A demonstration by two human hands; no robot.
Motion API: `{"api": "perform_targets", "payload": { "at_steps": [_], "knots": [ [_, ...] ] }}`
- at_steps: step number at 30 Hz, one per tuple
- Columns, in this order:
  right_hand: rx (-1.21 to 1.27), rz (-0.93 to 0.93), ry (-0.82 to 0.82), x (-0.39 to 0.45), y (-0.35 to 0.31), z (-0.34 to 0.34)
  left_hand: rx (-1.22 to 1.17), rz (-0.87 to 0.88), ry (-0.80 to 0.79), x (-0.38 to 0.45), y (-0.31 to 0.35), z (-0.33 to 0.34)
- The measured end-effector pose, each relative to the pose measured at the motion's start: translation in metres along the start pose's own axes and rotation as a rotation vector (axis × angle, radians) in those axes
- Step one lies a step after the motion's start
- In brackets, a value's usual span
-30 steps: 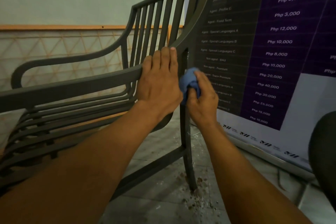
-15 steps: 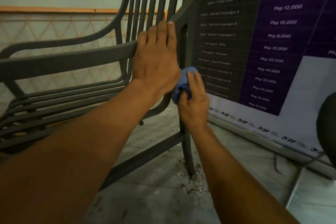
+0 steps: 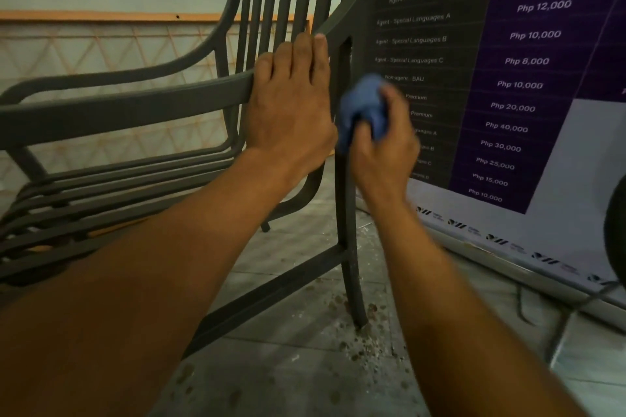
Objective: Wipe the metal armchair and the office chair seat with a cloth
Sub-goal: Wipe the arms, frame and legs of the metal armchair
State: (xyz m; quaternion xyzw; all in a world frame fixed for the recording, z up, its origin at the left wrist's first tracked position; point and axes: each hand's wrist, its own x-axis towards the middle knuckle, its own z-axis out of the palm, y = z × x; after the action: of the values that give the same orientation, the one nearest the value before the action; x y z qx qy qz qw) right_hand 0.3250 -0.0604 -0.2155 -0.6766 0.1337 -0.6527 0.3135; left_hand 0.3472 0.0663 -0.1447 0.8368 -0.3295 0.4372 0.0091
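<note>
A dark metal armchair (image 3: 135, 105) with a slatted back and seat fills the left and middle of the view. My left hand (image 3: 291, 105) grips the near armrest where it meets the back post, fingers laid over the top. My right hand (image 3: 382, 142) is closed on a bunched blue cloth (image 3: 364, 108), pressed against the right side of the upright rear leg (image 3: 343, 200). The cloth and hand are blurred. A dark rounded edge at the far right, probably the office chair (image 3: 616, 223), is mostly out of frame.
A large purple and black price banner (image 3: 508, 78) leans against the wall just right of the chair. The tiled floor (image 3: 305, 366) has crumbs and dirt around the rear leg's foot. A cable (image 3: 559, 322) lies on the floor at the right.
My right hand with the cloth slid down the rear post and has come back up a little. My left hand stays on the armrest. The view shifted downward.
</note>
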Motion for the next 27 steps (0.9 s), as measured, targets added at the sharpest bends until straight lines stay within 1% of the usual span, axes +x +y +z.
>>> {"api": "perform_targets", "payload": {
  "at_steps": [1, 2, 4, 6, 9, 13, 17, 22, 27],
  "knots": [
    [-0.095, -0.137, -0.062, 0.015, -0.012, 0.006, -0.008, -0.004, 0.001, 0.0, 0.0, 0.0],
    [-0.027, -0.155, -0.152, 0.036, -0.024, 0.01, -0.014, -0.006, 0.005, 0.0, 0.001, -0.001],
    [-0.005, -0.152, -0.107, 0.064, -0.049, 0.014, -0.021, -0.004, 0.012, 0.0, 0.002, -0.001],
    [-0.062, -0.221, -0.136, 0.071, -0.053, 0.016, -0.031, -0.006, 0.017, 0.0, 0.002, -0.001],
    [-0.067, -0.186, -0.166, 0.055, -0.043, 0.016, -0.03, -0.015, 0.025, 0.0, 0.004, 0.0],
    [-0.01, -0.1, -0.184, 0.014, -0.017, 0.014, -0.039, -0.027, 0.012, 0.001, 0.006, 0.001],
    [0.063, -0.009, -0.253, -0.045, 0.021, 0.004, -0.036, -0.026, 0.034, 0.001, 0.005, 0.001],
    [0.068, 0.276, -0.375, -0.125, 0.073, -0.009, -0.032, -0.021, 0.058, -0.001, 0.006, 0.002],
    [0.026, 0.463, -0.439, -0.169, 0.107, -0.018, -0.019, -0.042, 0.055, -0.003, 0.01, 0.004]
  ]
}}
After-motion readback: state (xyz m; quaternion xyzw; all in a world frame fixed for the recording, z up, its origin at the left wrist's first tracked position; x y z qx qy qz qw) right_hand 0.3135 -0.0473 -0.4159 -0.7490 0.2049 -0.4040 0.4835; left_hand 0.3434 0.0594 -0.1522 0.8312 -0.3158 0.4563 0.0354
